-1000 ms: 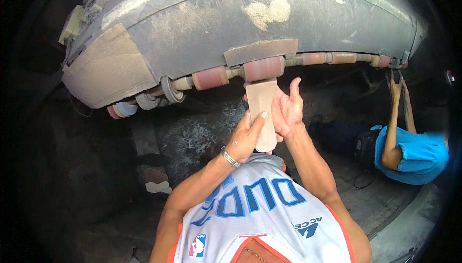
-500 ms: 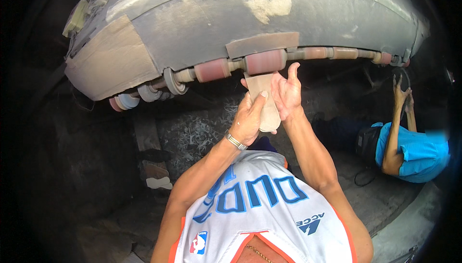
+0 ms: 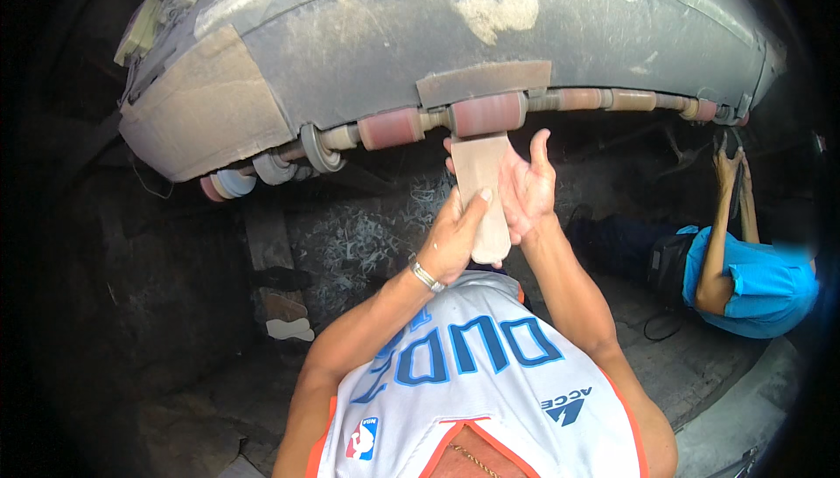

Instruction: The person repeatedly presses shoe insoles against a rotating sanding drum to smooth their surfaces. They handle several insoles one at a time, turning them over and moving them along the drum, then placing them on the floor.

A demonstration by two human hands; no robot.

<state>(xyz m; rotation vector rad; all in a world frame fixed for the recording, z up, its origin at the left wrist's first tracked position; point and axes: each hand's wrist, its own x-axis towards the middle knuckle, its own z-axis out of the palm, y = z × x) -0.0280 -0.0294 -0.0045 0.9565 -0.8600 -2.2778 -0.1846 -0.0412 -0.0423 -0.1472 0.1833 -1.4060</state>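
A tan insole-shaped sole [image 3: 480, 167] lies lengthwise in front of me, its far end at the underside of a reddish sanding roller [image 3: 488, 114]. My left hand [image 3: 452, 237] is closed around the near half, thumb on top and fingers underneath. A wristwatch is on that wrist. Along the sole's right side, my right hand [image 3: 527, 188] is palm up with its thumb stretched away. Its fingers pass beneath the sole, and fingertips show past the left edge, so it supports the piece from below without gripping.
More rollers and wheels [image 3: 322, 148] line the shaft under a dusty grey machine hood [image 3: 376, 41]. Pale scraps [image 3: 350, 246] litter the dark floor below. Loose sole pieces [image 3: 289, 328] lie at lower left. A co-worker in a blue shirt [image 3: 752, 281] works at the right.
The sole has come slightly back toward me, showing more of its length below the roller. My left hand has moved toward me with it; my right hand is also slightly lower.
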